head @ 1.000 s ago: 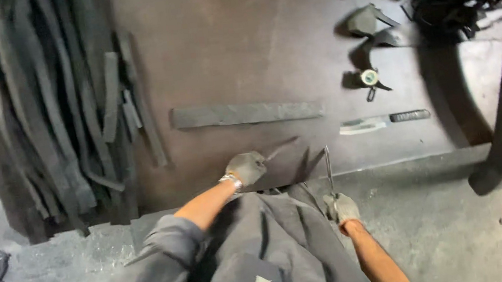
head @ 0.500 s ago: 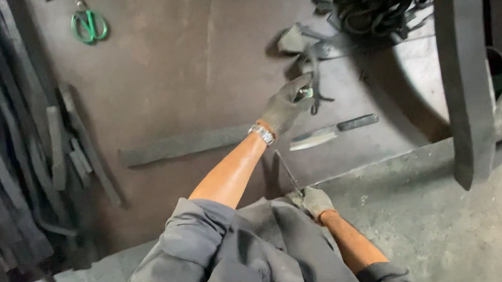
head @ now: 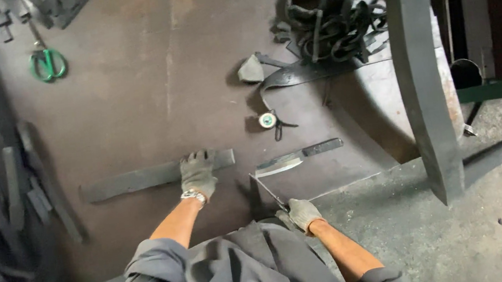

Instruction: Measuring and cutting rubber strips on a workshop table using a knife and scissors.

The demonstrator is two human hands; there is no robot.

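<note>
Left hand (head: 198, 173), in a grey knit glove, lies palm-down on the long flat dark rubber strip (head: 142, 178) that rests on the brown board floor (head: 150, 83); fingers spread flat and pressing on the strip near its right end, not wrapped around it. Half a second ago this hand was stretched far out to the small clutter at the upper right; it has since come back and down onto the strip. Right hand (head: 302, 212), also gloved, sits close to the body at the board's near edge, fingers closed around the lower end of a thin metal rod (head: 267, 191) that slants up and to the left; its place by the lap is much the same as before. A broad-bladed knife with a dark handle (head: 297, 158) lies just right of the strip, near the rod's upper end, apart from both hands. Beyond it lie a small round tape roll (head: 267, 120) and a heap of black rubber offcuts (head: 338, 24). Green-handled scissors (head: 48, 63) lie at the upper left, well apart. A tall dark curved rubber slab (head: 423, 77) stands at right. The view has shifted since the earlier frame, with the scissors now lower in view.
</note>
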